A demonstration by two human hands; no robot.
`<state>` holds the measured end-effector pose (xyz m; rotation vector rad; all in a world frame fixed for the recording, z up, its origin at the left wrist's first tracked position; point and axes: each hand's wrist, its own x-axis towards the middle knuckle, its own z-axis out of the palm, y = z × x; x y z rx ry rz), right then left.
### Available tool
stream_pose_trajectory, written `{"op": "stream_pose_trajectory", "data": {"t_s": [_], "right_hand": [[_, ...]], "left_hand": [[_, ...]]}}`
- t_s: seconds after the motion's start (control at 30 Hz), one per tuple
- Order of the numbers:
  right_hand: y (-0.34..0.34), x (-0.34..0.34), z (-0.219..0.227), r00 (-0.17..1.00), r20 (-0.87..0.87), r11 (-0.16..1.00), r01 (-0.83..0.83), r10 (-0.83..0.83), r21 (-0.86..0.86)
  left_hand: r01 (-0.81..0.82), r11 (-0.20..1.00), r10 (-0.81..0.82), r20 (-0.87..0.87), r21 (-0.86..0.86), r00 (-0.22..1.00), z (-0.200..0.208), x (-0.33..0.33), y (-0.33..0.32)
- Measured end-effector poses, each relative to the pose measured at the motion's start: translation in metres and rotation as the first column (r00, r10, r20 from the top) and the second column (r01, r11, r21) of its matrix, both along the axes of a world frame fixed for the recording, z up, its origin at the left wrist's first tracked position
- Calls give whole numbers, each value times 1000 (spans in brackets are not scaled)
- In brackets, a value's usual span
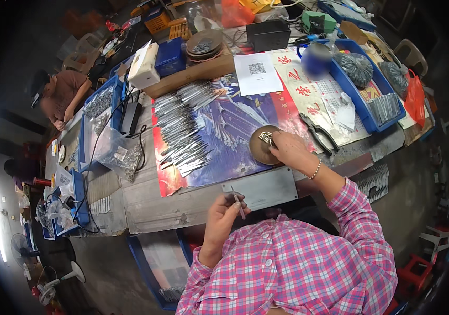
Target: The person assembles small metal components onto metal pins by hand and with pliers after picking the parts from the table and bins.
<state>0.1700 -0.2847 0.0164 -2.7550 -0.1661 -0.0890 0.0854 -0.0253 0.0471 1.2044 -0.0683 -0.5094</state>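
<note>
Pinched between the thumb and fingers of my left hand (218, 219) is a slim pointed metal rod (238, 202), held above the table's near edge. My right hand (291, 151) reaches into a small round brown dish (256, 150), its fingers closed at a heap of short shiny metal cylinders (265, 137). Whether a cylinder sits between those fingertips is hidden. Left of the dish, many slender metal rods (185, 131) lie in rows on a printed poster sheet (235, 134). A flat grey metal plate (261, 189) lies at the front edge, between my hands.
Black-handled pliers (320, 134) rest right of the dish. A blue tray (376, 123) with bagged parts stands far right; another blue tray (83, 142) and a plastic bag (114, 147) are left. A wooden block (193, 73) borders the rods. A co-worker (67, 94) sits far left.
</note>
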Motion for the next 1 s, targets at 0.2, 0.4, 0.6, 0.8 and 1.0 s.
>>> {"op": "stream_pose_trajectory", "data": {"t_s": [0.2,0.4,0.6,0.8,1.0], "right_hand": [[5,16,-5,993,-117,993,3,-18,-120],[-1,26,4,979,-141,976,-169,150,-140],[-4,5,22,883,-358,539,151,302,829],[15,-20,36,827,-332,-156,440,453,884],[17,-26,27,763,-320,-291,544,562,787]], "left_hand": [[21,999,-22,-41,-25,999,-4,16,0],[142,988,-143,-8,-64,990,-7,28,-13],[231,964,-243,-88,-131,966,-1,30,-25],[325,930,-346,-108,-173,932,3,34,-36],[281,939,-316,-169,-200,934,10,32,-43]]}}
